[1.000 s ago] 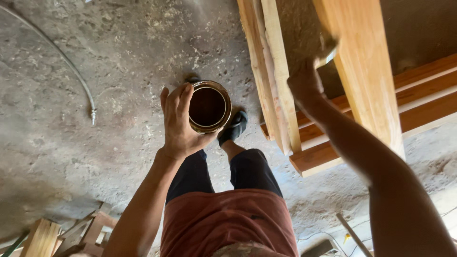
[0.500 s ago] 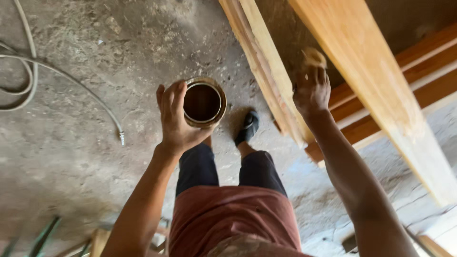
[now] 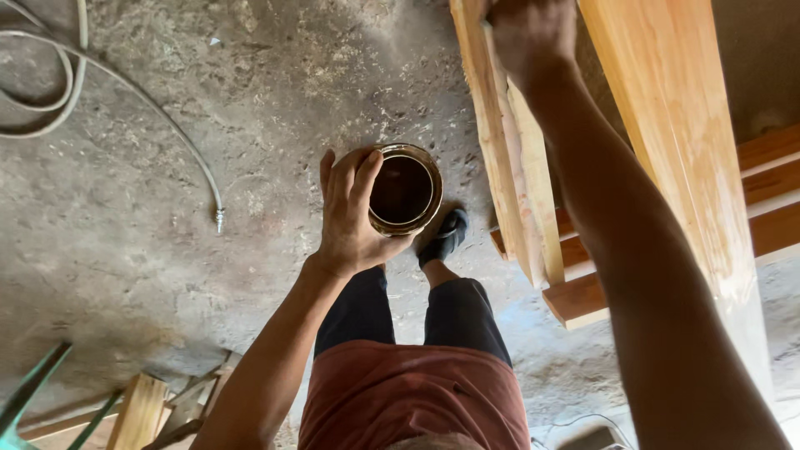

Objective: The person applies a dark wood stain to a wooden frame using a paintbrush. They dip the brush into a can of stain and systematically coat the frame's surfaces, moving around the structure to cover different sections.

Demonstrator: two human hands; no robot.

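Observation:
My left hand (image 3: 350,221) grips a round metal can (image 3: 404,190) from its left side, held level over the concrete floor; dark brown liquid fills it. My right hand (image 3: 533,33) reaches up to the top edge of the view and presses on a narrow upright wooden plank (image 3: 521,192). Its fingers are closed around a small pale applicator, which the hand mostly hides. A wider pale plank (image 3: 675,125) runs beside my right forearm.
Reddish boards (image 3: 775,192) lie crosswise under the planks at the right. A grey hose (image 3: 125,83) curls over the floor at the upper left. My dark shoe (image 3: 446,237) stands just below the can. Wood scraps (image 3: 137,408) and a green bar (image 3: 33,387) sit bottom left.
My right hand has moved up along the narrow plank towards the top of the view. The can in my left hand has stayed level and shifted little.

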